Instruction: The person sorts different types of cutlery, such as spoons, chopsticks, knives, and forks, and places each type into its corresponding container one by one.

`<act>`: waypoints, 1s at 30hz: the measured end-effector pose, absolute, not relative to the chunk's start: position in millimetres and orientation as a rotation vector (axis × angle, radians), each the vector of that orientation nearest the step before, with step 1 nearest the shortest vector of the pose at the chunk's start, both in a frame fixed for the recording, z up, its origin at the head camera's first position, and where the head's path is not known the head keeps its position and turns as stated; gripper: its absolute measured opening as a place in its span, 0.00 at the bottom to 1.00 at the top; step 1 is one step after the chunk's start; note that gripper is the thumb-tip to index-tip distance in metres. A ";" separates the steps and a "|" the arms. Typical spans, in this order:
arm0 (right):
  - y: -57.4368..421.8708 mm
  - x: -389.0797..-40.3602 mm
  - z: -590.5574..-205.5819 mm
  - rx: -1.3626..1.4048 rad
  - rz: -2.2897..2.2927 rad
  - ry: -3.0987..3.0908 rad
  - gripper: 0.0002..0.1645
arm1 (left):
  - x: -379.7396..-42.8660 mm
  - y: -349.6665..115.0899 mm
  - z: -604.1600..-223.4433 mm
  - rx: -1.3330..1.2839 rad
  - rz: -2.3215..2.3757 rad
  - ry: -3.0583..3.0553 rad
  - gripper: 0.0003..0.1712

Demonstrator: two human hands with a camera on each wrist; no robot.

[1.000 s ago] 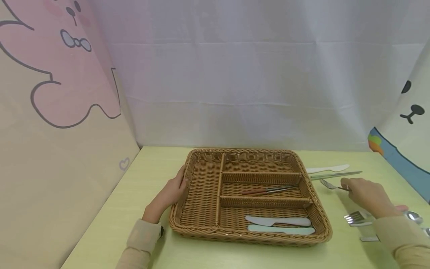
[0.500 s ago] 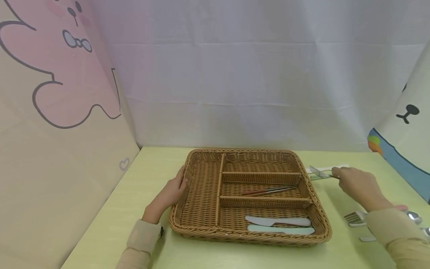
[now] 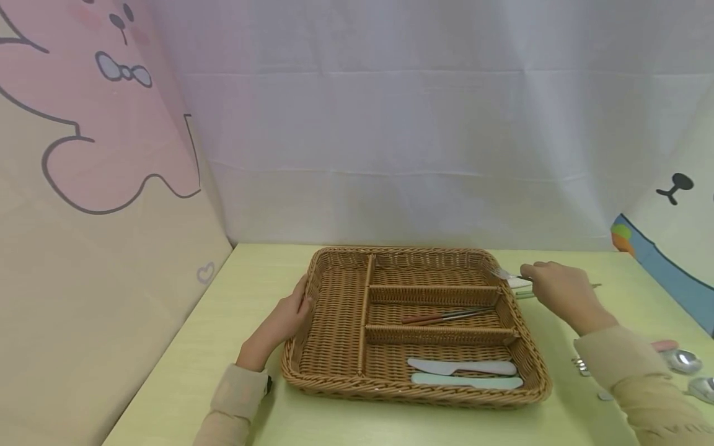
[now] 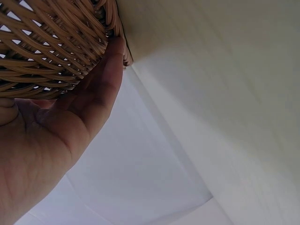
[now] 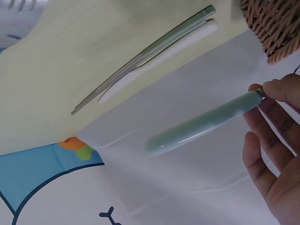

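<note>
A brown wicker cutlery basket with several compartments stands on the table. My left hand holds its left side; in the left wrist view the fingers lie along the woven outer wall. My right hand pinches a fork by thumb and fingertips, its tines overlapping the back right rim of the basket. In the right wrist view the fork's pale green handle sticks out from the fingertips. Reddish-brown chopsticks lie in the middle compartment, a white knife and a mint knife in the front one.
Green chopsticks and a white knife lie on the table right of the basket. Further front right are spoons and another fork, partly behind the right sleeve. Curtains with cartoon prints surround the yellow-green table.
My right hand has lifted the fork from the table and carried it left to the basket's back right edge. My left hand has stayed on the basket.
</note>
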State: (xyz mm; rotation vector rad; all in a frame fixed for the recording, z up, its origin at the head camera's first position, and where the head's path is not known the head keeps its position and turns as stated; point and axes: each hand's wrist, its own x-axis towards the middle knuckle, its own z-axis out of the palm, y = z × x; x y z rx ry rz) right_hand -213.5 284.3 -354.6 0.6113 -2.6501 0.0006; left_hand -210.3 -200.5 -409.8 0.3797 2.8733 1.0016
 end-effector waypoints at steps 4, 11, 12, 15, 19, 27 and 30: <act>271.8 -217.0 -351.3 0.634 -0.011 -2.635 0.14 | -210.0 -200.4 -409.7 0.401 1.014 2.892 0.34; 250.8 -223.6 -346.0 0.659 -0.052 -2.696 0.13 | -209.7 -201.0 -409.4 0.403 1.015 2.893 0.34; 247.8 -224.8 -345.6 0.668 -0.047 -2.699 0.11 | -209.8 -200.8 -409.4 0.400 1.014 2.893 0.34; 240.3 -228.2 -345.6 0.698 -0.028 -2.689 0.05 | -209.9 -200.6 -409.7 0.404 1.013 2.898 0.34; 232.1 -232.4 -345.6 0.726 -0.014 -2.686 0.04 | -210.3 -199.9 -410.2 0.398 1.005 2.911 0.34; 217.3 -240.7 -344.9 0.749 -0.057 -2.702 0.14 | -209.9 -198.5 -410.1 0.382 1.003 2.907 0.34; 211.6 -243.0 -345.3 0.772 -0.070 -2.682 0.15 | -209.6 -198.4 -410.6 0.391 1.002 2.914 0.34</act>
